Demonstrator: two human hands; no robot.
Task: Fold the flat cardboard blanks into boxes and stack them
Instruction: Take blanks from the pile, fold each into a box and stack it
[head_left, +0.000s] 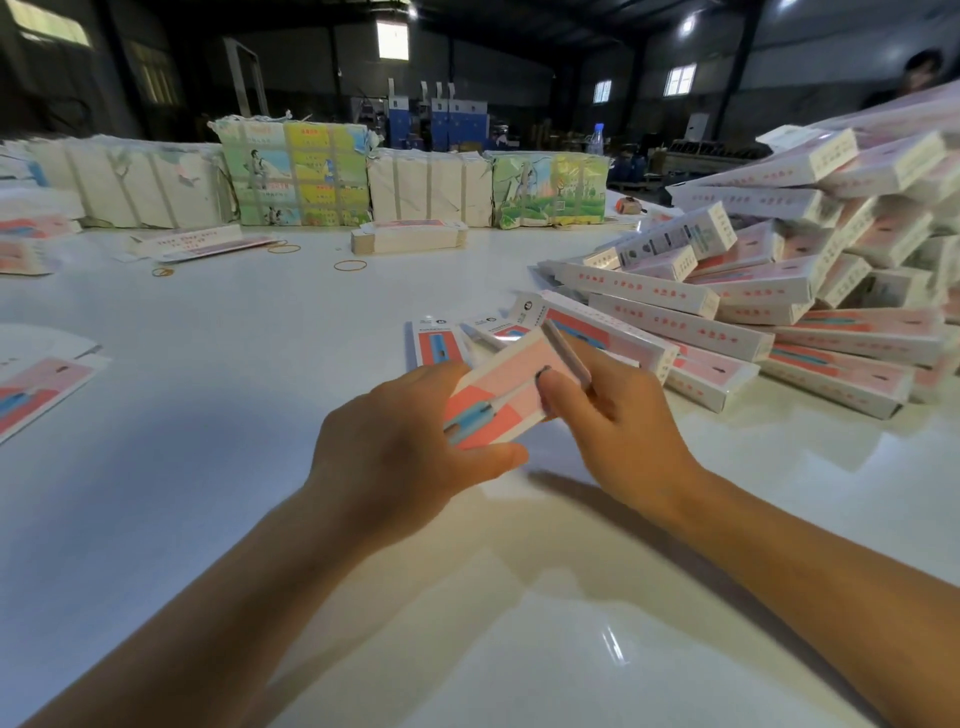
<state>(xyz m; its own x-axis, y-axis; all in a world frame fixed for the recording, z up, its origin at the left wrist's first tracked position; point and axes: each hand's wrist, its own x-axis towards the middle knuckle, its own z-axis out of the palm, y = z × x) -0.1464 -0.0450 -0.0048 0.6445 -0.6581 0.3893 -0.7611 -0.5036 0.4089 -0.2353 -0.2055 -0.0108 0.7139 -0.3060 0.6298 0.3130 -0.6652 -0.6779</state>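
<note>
Both hands hold one pink, red and blue printed cardboard box just above the white table. My left hand grips its near end from the left. My right hand holds its far end, thumb pressed on the top face. A large heap of folded white and pink boxes rises at the right. A small stack of flat blanks lies farther back at the centre. More flat blanks lie at the left edge.
Strapped bundles of printed card line the table's far side. Rubber bands lie scattered mid-table. A few boxes lie just beyond my hands. A water bottle stands at the back, and a person is at far right.
</note>
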